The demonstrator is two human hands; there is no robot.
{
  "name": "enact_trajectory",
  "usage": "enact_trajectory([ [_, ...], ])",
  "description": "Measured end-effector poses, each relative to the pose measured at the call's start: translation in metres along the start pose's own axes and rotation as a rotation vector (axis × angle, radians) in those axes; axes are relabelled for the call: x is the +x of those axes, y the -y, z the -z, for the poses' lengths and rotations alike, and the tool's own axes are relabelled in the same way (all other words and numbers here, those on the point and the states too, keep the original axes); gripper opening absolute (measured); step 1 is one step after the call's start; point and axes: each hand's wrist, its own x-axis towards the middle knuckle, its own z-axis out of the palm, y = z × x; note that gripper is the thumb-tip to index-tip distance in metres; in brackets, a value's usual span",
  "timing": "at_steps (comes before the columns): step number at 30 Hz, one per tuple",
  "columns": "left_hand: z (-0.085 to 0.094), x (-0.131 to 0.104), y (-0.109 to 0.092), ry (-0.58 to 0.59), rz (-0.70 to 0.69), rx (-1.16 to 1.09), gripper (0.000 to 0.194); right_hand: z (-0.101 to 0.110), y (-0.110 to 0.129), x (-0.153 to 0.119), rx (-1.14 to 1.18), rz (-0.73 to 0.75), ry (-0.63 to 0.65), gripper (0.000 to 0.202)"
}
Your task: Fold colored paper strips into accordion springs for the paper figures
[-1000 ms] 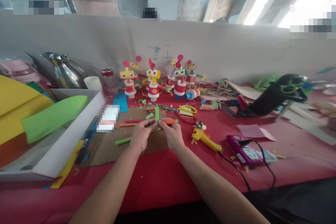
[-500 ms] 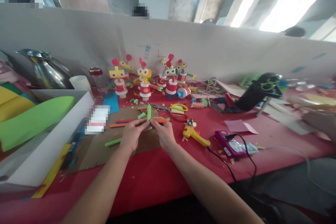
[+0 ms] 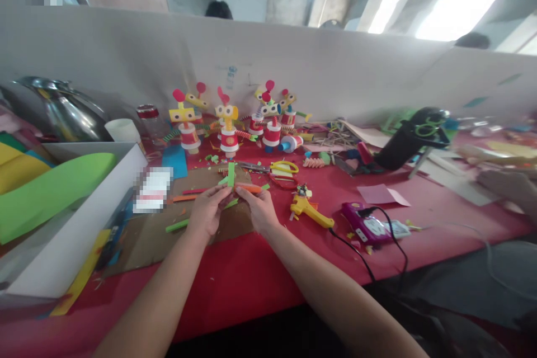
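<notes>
Over the cardboard mat (image 3: pixel 142 243), my left hand (image 3: pixel 208 207) pinches a green paper strip (image 3: pixel 231 172) that stands up above its fingertips. Close on its right, my right hand (image 3: pixel 260 208) is closed on an orange paper strip (image 3: pixel 250 188), which runs along the top of the fingers. The strips seem to meet between my fingertips, though the fingers partly hide the joint. Another green strip (image 3: pixel 177 226) and an orange strip (image 3: pixel 184 198) lie left of my left hand. Scissors (image 3: pixel 284 168) with yellow and red handles rest just beyond my right hand.
Several paper-cup figures (image 3: pixel 229 140) stand at the back before a white partition (image 3: pixel 168 56). A yellow glue gun (image 3: pixel 311 213) and purple power strip (image 3: pixel 364 225) lie right. A white box (image 3: pixel 84 218) and steel jug (image 3: pixel 75 109) are left. Another person's hand (image 3: pixel 505 184) shows far right.
The whole view has shifted slightly. My fingertips have moved a little apart, and more of the orange strip shows at my right hand. The green strip stays upright in my left fingers.
</notes>
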Motion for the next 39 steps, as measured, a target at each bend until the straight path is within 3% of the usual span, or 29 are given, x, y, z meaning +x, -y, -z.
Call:
enact_trajectory([
  [6, -0.001, -0.001, 0.0, -0.011, -0.055, 0.044, 0.027, 0.003, 0.004, 0.0, -0.058, -0.024, 0.016, 0.025],
  [10, 0.0, 0.0, 0.002, -0.021, -0.076, 0.081, 0.028, 0.007, 0.012, 0.002, -0.139, -0.066, 0.101, 0.027],
  [17, 0.003, 0.001, 0.002, 0.051, -0.099, 0.159, 0.036, 0.014, 0.019, 0.009, -0.29, 0.037, 0.101, 0.015],
  [29, 0.01, 0.005, 0.002, 0.044, -0.128, 0.266, 0.034, 0.013, 0.014, 0.008, -0.286, 0.03, 0.17, 0.017],
  [39, 0.009, 0.001, 0.0, 0.169, -0.139, 0.381, 0.036, 0.014, 0.016, 0.009, -0.362, 0.124, 0.125, 0.017],
])
